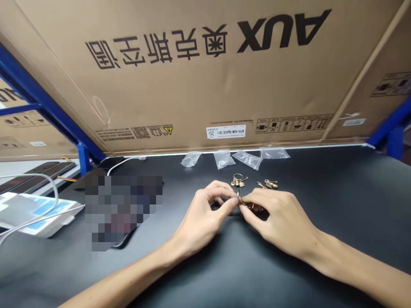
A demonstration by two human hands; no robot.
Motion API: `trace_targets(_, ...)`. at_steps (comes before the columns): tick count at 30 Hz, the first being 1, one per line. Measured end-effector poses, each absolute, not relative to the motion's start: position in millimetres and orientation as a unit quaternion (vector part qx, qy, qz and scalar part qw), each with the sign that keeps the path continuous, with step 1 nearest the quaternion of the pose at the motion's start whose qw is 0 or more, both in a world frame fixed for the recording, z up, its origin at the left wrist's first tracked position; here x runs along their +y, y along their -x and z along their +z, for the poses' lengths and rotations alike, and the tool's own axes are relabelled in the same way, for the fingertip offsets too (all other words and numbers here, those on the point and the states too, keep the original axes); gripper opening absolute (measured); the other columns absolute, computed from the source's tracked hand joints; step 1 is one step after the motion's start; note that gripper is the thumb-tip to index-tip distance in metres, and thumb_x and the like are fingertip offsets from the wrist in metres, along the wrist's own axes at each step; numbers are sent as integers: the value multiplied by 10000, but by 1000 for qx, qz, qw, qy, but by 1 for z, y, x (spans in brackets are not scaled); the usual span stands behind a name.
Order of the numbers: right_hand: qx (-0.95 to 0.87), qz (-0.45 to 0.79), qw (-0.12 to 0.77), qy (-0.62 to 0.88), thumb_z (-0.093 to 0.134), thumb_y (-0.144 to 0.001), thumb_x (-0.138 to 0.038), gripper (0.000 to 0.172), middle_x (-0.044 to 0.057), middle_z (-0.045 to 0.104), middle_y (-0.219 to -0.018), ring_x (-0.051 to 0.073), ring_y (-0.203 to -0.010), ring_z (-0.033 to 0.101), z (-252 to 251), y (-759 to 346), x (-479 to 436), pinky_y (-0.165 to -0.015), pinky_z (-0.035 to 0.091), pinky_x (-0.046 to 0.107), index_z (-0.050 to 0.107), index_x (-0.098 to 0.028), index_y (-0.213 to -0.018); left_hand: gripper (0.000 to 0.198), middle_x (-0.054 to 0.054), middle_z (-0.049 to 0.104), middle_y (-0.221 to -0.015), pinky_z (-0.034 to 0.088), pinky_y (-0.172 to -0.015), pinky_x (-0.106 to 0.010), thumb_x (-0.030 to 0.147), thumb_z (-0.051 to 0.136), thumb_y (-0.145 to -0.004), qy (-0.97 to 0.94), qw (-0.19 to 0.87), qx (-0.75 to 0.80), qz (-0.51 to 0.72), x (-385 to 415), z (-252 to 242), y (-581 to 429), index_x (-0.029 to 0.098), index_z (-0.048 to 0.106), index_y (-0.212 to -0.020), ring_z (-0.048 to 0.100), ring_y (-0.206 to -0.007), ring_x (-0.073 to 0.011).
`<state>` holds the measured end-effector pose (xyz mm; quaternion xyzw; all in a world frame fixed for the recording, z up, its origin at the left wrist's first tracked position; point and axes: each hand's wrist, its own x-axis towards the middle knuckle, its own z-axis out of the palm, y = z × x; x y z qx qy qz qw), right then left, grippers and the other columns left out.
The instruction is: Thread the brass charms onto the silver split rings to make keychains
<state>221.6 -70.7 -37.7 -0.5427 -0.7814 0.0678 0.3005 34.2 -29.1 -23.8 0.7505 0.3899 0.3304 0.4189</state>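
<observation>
My left hand point(205, 214) is closed in a pinch on a small metal ring point(238, 193), mostly hidden by the fingertips. Against it, thumb and forefinger of my right hand point(282, 214) grip a bronze-coloured charm point(255, 207), whose shape is partly covered by the fingers. Both hands meet just above the black tabletop. Beyond them lies a key ring with several small brass charms point(238, 181). A second brass cluster point(271, 184) rests to its right, close to my right knuckles.
Several clear plastic bags point(224, 158) lie along the back edge, before a big cardboard box point(205, 85). At left are a partly blurred-out dark device point(123, 243), a white cable point(123, 161) and a white-blue box point(48, 218). Blue metal posts point(84, 158) flank the table point(337, 205).
</observation>
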Motion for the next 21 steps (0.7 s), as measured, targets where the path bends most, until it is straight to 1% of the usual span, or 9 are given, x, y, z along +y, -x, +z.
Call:
trace_targets(4, -782, 57, 306, 540, 550, -925, -295, 194, -4, 686, -731, 160, -656, 619, -38, -222, -71, -625, 426, 283, 719, -235, -850, 171, -47, 670, -951, 480, -824, -290, 283, 612, -882, -751, 417, 386, 337, -30, -22, -34, 169, 722, -819, 615, -857, -168)
trace_targets(7, -787, 26, 309, 533, 556, -925, -289, 185, -3, 690, -743, 158, -666, 630, -39, -222, -72, -618, 414, 279, 718, -229, -855, 146, -41, 668, -930, 478, -833, -292, 263, 625, -859, -745, 422, 380, 350, -29, -23, -34, 166, 708, -790, 614, -860, -170)
trace_targets(12, -802, -104, 319, 494, 542, -933, -258, 226, 3, 677, -695, 152, -621, 617, -40, -222, -73, -628, 396, 291, 700, -197, -783, 95, -16, 670, -893, 467, -804, -272, 200, 611, -838, -737, 420, 390, 359, -29, -23, -36, 169, 665, -767, 588, -831, -148)
trace_targets(15, -805, -160, 310, 480, 537, -939, -244, 237, 3, 680, -699, 153, -628, 613, -39, -222, -73, -674, 394, 297, 692, -195, -766, 104, -11, 668, -888, 467, -822, -279, 232, 603, -863, -734, 424, 391, 357, -30, -24, -37, 174, 652, -791, 587, -835, -152)
trace_targets(18, -806, -208, 295, 470, 540, -941, -245, 237, 2, 671, -686, 159, -626, 598, -36, -223, -73, -664, 371, 303, 688, -197, -761, 131, -14, 680, -887, 478, -827, -285, 270, 574, -896, -732, 435, 391, 349, -31, -25, -38, 177, 649, -844, 603, -845, -162)
trace_targets(21, -802, -245, 290, 462, 538, -942, -237, 247, 10, 670, -681, 165, -630, 593, -34, -223, -73, -665, 362, 307, 680, -191, -746, 139, -9, 682, -860, 482, -798, -277, 271, 550, -909, -732, 433, 402, 339, -32, -25, -38, 180, 644, -863, 610, -834, -164)
